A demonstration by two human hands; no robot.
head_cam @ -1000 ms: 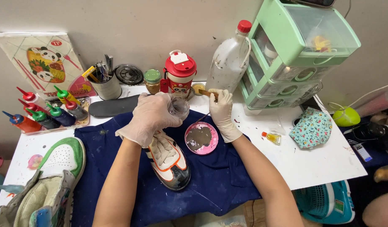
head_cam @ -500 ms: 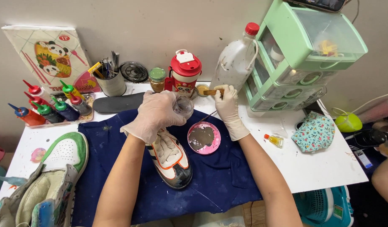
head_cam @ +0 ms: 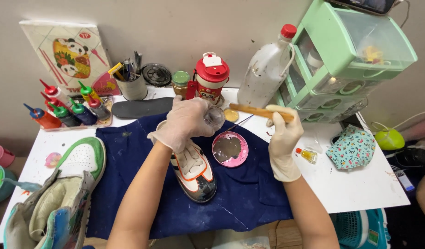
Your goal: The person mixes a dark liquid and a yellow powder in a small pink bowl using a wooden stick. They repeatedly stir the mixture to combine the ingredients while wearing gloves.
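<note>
Left gloved hand grips small clear jar above sneaker; right gloved hand grips wooden-handled brush over pink paint dish, worktop centre.

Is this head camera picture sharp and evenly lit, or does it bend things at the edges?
Head view: lighting is soft and even, with only faint shadows on the blue cloth. The green drawer unit leans outward, a wide-lens bend. The left hand, the right hand and the small shoe look sharp; no strong glare.
</note>
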